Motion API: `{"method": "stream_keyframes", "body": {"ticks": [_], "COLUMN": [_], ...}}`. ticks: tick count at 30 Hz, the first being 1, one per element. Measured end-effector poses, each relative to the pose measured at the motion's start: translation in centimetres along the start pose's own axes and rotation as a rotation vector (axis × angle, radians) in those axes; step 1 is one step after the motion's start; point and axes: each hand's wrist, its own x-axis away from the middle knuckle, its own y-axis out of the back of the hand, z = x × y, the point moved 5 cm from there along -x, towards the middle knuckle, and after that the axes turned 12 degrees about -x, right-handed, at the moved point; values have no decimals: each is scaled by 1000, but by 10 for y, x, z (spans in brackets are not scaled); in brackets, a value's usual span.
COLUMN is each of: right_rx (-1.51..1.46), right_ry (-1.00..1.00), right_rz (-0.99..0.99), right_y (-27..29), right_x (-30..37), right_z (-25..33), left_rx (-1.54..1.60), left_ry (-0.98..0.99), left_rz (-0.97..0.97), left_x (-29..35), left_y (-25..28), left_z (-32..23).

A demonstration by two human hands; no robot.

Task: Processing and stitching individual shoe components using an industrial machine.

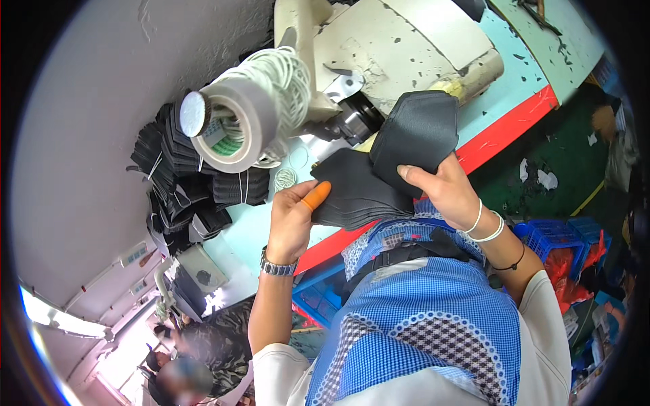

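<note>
Turquoise worktop [250, 237], its near edge bound in red tape [508, 128], fronts the person's blue checked apron [420, 291]. Around that edge, the left hand [292, 216], with a metal watch [278, 264] at the wrist, pinches the left side of a fanned black stack [359, 193] under a thumb in an orange cover [316, 196]. The right hand [447, 189] grips a second black stack [420, 132], thumb on top; this one overlaps the first one's right end. Beyond stands a cream machine [399, 47], a tape roll [254, 145] and looped white cord [298, 81] at its left. Toward the worktop's left end, tied black bundles [179, 149] are heaped by the wall. Right of the near edge, blue crates [555, 237] sit above green floor [569, 149]. Well past the left end is another person in camouflage clothing [217, 345].
</note>
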Motion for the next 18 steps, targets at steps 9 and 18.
{"method": "stream_keyframes", "body": {"ticks": [9, 18], "right_rx": [-28, 229], "right_ry": [-36, 74], "right_rz": [-103, -153], "right_y": [2, 1], "right_x": [-11, -10], "right_z": [42, 34], "left_rx": [-52, 155], "left_ry": [67, 33], "left_rz": [138, 202], "left_x": [-25, -37], "left_y": [-4, 4], "left_z": [18, 18]}}
